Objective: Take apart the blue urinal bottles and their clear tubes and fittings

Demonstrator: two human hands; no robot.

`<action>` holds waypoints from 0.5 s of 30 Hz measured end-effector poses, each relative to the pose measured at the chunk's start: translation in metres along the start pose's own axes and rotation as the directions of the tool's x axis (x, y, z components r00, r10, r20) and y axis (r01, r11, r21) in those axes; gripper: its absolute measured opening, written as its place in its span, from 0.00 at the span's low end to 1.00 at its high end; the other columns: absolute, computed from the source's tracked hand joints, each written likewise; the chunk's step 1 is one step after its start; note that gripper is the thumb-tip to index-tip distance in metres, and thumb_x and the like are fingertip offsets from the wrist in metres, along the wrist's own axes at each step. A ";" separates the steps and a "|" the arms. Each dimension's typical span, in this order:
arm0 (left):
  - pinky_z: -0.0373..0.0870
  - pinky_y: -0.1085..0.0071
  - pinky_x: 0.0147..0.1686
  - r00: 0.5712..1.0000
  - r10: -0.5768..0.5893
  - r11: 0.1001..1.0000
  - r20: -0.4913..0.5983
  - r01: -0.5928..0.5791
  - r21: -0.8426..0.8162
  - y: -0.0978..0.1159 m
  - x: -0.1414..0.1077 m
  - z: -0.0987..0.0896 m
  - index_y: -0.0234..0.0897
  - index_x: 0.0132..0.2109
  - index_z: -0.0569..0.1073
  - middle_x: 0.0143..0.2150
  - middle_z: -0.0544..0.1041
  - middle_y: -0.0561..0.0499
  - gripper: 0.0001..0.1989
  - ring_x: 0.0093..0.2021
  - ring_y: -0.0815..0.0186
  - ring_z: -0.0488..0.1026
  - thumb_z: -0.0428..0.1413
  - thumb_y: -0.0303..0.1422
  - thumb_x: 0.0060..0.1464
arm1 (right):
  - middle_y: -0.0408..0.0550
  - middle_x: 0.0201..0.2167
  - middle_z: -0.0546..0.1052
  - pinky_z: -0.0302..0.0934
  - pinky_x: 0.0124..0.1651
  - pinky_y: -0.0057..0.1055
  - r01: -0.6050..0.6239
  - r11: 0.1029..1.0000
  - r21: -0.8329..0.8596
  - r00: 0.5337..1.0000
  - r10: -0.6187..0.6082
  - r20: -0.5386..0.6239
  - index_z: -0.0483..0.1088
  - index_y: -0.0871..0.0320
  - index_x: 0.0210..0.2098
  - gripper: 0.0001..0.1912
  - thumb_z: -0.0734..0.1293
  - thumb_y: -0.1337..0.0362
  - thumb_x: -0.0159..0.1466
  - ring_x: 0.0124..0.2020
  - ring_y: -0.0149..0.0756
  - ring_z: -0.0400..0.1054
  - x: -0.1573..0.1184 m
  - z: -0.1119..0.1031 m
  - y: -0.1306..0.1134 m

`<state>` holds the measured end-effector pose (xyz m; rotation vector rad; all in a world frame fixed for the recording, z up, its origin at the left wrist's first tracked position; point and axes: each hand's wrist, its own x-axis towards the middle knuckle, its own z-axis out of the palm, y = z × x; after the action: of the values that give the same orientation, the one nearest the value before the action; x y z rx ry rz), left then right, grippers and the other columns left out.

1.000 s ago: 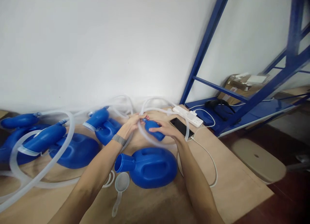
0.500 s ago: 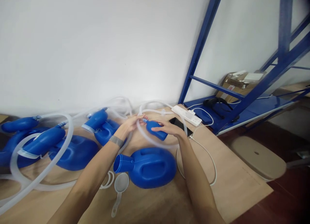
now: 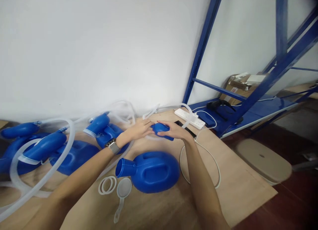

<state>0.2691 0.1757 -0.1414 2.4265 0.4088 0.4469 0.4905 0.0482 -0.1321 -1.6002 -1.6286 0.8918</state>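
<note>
My right hand (image 3: 172, 130) is wrapped round a small blue plastic funnel piece (image 3: 161, 128), held above the table. At its narrow left end, the fingers of my left hand (image 3: 139, 129) are closed. They hide the nozzle and any tube end there. A translucent tube (image 3: 187, 108) curves behind and to the right of my hands. Nearer to me, a blue handled urinal bottle (image 3: 155, 172) lies on its side, its open mouth to the left. Beside it are white rings (image 3: 107, 185) and a round white cap with a strap (image 3: 124, 187).
More blue bottles (image 3: 74, 157) with funnel pieces (image 3: 47, 145) and looped tubes crowd the table's left. A white power strip (image 3: 190, 118), a dark phone (image 3: 179, 124) and a cable (image 3: 218, 170) lie right. Beyond stand a blue metal rack (image 3: 202, 51) and a beige stool (image 3: 263, 160).
My left hand has moved right, its fingers now covering the funnel's nozzle. The large tube loop round my hands has shifted up and to the right. My right hand still holds the funnel piece.
</note>
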 end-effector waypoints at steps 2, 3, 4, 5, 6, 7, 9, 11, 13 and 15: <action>0.66 0.56 0.67 0.998 0.017 0.997 0.060 -0.021 0.073 -0.006 0.005 0.003 0.37 0.53 0.77 0.54 0.79 0.40 0.22 0.57 0.55 0.75 0.58 0.49 0.63 | 0.52 0.65 0.75 0.61 0.70 0.46 0.034 0.999 -0.024 0.999 -0.035 -0.027 0.74 0.54 0.65 0.39 0.80 0.54 0.56 0.66 0.51 0.70 -0.003 -0.001 -0.006; 0.69 0.60 0.62 0.995 0.023 0.994 0.092 -0.033 0.104 -0.009 0.007 0.005 0.36 0.51 0.77 0.51 0.80 0.41 0.23 0.53 0.57 0.76 0.56 0.51 0.64 | 0.51 0.63 0.76 0.62 0.69 0.45 0.040 0.998 -0.056 0.998 -0.042 -0.038 0.75 0.53 0.63 0.37 0.80 0.55 0.55 0.65 0.51 0.71 -0.005 -0.001 -0.009; 0.71 0.64 0.57 0.992 0.027 0.991 0.126 -0.044 0.130 -0.013 0.010 0.007 0.36 0.49 0.77 0.46 0.80 0.42 0.24 0.48 0.59 0.76 0.54 0.53 0.64 | 0.50 0.62 0.77 0.62 0.68 0.44 0.034 0.994 -0.106 0.998 -0.039 -0.048 0.76 0.52 0.62 0.37 0.81 0.56 0.55 0.64 0.51 0.71 -0.006 -0.001 -0.011; 0.71 0.67 0.52 0.987 0.029 0.987 0.158 -0.053 0.150 -0.016 0.012 0.008 0.35 0.46 0.77 0.41 0.80 0.45 0.25 0.43 0.61 0.76 0.54 0.54 0.64 | 0.48 0.62 0.78 0.62 0.68 0.44 0.018 0.985 -0.171 0.998 -0.028 -0.056 0.76 0.50 0.62 0.37 0.81 0.56 0.54 0.64 0.51 0.71 -0.008 -0.001 -0.014; 0.70 0.70 0.47 0.982 0.030 0.984 0.186 -0.061 0.165 -0.018 0.014 0.009 0.36 0.44 0.77 0.38 0.80 0.46 0.26 0.39 0.63 0.75 0.53 0.56 0.64 | 0.47 0.62 0.78 0.62 0.67 0.45 -0.006 0.971 -0.239 0.998 -0.010 -0.063 0.76 0.48 0.62 0.37 0.81 0.56 0.54 0.64 0.52 0.71 -0.011 -0.002 -0.018; 0.69 0.72 0.43 0.978 0.030 0.982 0.209 -0.067 0.175 -0.020 0.016 0.011 0.36 0.43 0.77 0.35 0.79 0.48 0.26 0.36 0.64 0.75 0.53 0.57 0.63 | 0.46 0.62 0.78 0.63 0.67 0.44 -0.030 0.954 -0.299 0.997 0.010 -0.070 0.76 0.47 0.63 0.37 0.81 0.55 0.54 0.64 0.52 0.71 -0.013 -0.002 -0.021; 0.66 0.73 0.39 0.970 0.027 0.980 0.241 -0.073 0.185 -0.021 0.021 0.013 0.36 0.40 0.78 0.33 0.79 0.48 0.27 0.33 0.66 0.73 0.54 0.57 0.63 | 0.45 0.62 0.78 0.64 0.65 0.43 -0.069 0.917 -0.392 0.996 0.039 -0.084 0.75 0.45 0.63 0.37 0.81 0.55 0.54 0.64 0.52 0.71 -0.018 -0.003 -0.028; 0.64 0.74 0.37 0.963 0.020 0.980 0.267 -0.072 0.186 -0.022 0.028 0.015 0.36 0.37 0.79 0.31 0.79 0.49 0.26 0.31 0.67 0.72 0.56 0.57 0.61 | 0.43 0.62 0.78 0.65 0.62 0.43 -0.099 0.879 -0.466 0.993 0.056 -0.106 0.75 0.43 0.63 0.37 0.80 0.57 0.55 0.64 0.52 0.71 -0.022 -0.002 -0.036; 0.61 0.75 0.34 0.957 0.007 0.981 0.291 -0.064 0.186 -0.022 0.036 0.019 0.36 0.36 0.81 0.29 0.79 0.50 0.26 0.29 0.69 0.70 0.59 0.57 0.59 | 0.44 0.61 0.79 0.66 0.59 0.42 -0.130 0.837 -0.532 0.989 0.071 -0.129 0.74 0.43 0.64 0.37 0.80 0.59 0.55 0.63 0.53 0.72 -0.024 -0.001 -0.042; 0.57 0.75 0.30 0.949 -0.017 0.981 0.315 -0.045 0.188 -0.022 0.044 0.024 0.37 0.34 0.81 0.26 0.77 0.54 0.27 0.25 0.72 0.66 0.62 0.59 0.55 | 0.48 0.59 0.80 0.67 0.57 0.42 -0.158 0.790 -0.592 0.986 0.097 -0.134 0.72 0.44 0.66 0.38 0.79 0.59 0.56 0.61 0.54 0.74 -0.025 0.002 -0.046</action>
<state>0.3142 0.1970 -0.1635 2.6310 0.3063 0.0190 0.4640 0.0230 -0.0943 -2.1663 -1.8612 0.3441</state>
